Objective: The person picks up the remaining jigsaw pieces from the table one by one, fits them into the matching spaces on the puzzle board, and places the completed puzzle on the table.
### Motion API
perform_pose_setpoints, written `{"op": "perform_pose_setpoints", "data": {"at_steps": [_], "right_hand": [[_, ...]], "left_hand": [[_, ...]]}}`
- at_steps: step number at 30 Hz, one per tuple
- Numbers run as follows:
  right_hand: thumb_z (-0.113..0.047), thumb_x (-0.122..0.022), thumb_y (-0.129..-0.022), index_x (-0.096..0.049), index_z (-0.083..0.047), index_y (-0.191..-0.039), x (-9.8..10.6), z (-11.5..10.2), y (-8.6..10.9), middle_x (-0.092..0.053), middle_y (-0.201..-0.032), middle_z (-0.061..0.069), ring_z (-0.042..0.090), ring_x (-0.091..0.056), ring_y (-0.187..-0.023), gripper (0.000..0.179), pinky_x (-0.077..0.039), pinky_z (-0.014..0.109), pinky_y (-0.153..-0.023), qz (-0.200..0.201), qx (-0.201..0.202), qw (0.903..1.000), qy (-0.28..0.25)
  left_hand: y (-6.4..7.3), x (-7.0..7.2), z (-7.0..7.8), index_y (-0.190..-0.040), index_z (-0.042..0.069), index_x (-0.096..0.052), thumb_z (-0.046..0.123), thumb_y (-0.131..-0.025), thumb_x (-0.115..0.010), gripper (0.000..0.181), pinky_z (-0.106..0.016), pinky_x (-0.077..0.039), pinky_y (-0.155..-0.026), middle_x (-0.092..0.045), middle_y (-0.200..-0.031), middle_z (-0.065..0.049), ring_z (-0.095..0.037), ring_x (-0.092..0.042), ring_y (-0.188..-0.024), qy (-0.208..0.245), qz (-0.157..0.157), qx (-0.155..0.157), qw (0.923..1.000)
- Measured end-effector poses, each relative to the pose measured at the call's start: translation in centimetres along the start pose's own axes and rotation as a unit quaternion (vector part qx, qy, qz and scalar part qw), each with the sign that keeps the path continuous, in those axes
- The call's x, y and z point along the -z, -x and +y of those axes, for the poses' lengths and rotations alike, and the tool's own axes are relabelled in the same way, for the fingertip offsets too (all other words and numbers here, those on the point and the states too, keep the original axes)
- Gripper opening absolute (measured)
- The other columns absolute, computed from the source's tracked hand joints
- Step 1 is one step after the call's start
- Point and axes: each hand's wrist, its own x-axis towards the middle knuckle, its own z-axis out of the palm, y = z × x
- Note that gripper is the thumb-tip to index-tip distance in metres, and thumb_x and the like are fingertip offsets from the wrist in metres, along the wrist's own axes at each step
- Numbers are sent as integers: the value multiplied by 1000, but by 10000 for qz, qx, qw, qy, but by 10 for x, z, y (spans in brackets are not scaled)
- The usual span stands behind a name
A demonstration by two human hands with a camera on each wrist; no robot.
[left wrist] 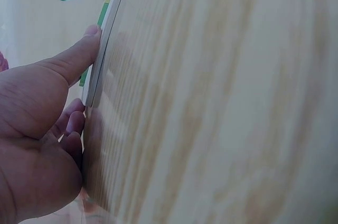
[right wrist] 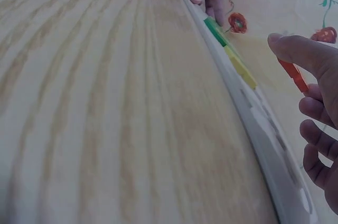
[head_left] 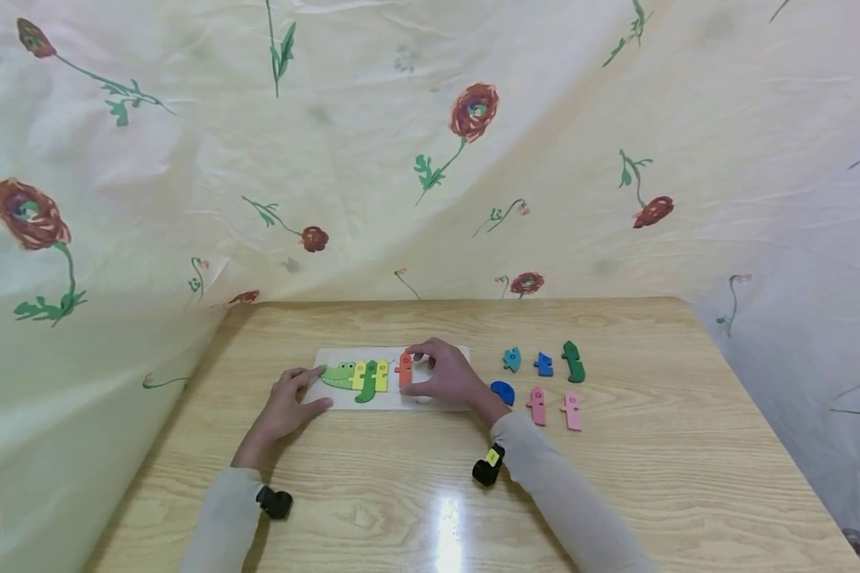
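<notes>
A white puzzle board (head_left: 391,400) lies on the table with a green crocodile head (head_left: 338,376) at its left end. Beside the head sit yellow pieces (head_left: 382,377) and a green leg piece (head_left: 365,391). My left hand (head_left: 283,406) rests at the board's left end, its thumb (left wrist: 84,49) touching the front edge and its other fingers by the left side. Between thumb and fingers, my right hand (head_left: 450,377) pinches an orange puzzle piece (head_left: 404,369). From the right wrist, that piece appears raised off the board, with a gap from the yellow one.
Loose pieces lie on the table (head_left: 373,477) right of the board: light blue (head_left: 511,359), blue (head_left: 544,364), dark green (head_left: 574,362), dark blue (head_left: 502,391) and two pinks (head_left: 537,407). The dark blue one is near my right wrist. Flowered cloth (head_left: 373,159) hangs behind.
</notes>
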Motion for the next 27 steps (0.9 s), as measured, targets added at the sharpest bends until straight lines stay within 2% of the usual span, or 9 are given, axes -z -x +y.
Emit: {"op": "perform_pose_setpoints", "data": {"at_steps": [11,19,27], "right_hand": [[-44,-91,-74,-70,-14,-130,-12,0,-7,-62,-105,-4,15,-54,-92,67,-48,30,-80,-4,-12,10000,74],[-44,-92,-74,-71,-13,-128,-19,2,-12,-63,-102,-5,12,-55,-89,65,-50,29,-78,102,154,9997,167],[-46,-91,-74,-71,-15,-129,-20,-2,-15,-62,-104,-4,13,-54,-89,67,-49,29,-77,-32,-17,9996,279]], "left_hand": [[1,0,-1,-156,17,-44,34,-93,-76,72,-67,-29,-113,-29,-155,-25,-46,-27,-140,-14,2,-87,10000],[0,-1,-3,-156,17,-45,34,-94,-76,72,-68,-29,-113,-29,-156,-25,-47,-27,-141,-15,17,-133,9999],[-3,0,-5,-156,18,-45,35,-93,-76,72,-67,-28,-114,-29,-156,-24,-46,-26,-141,17,12,-90,10000]]}}
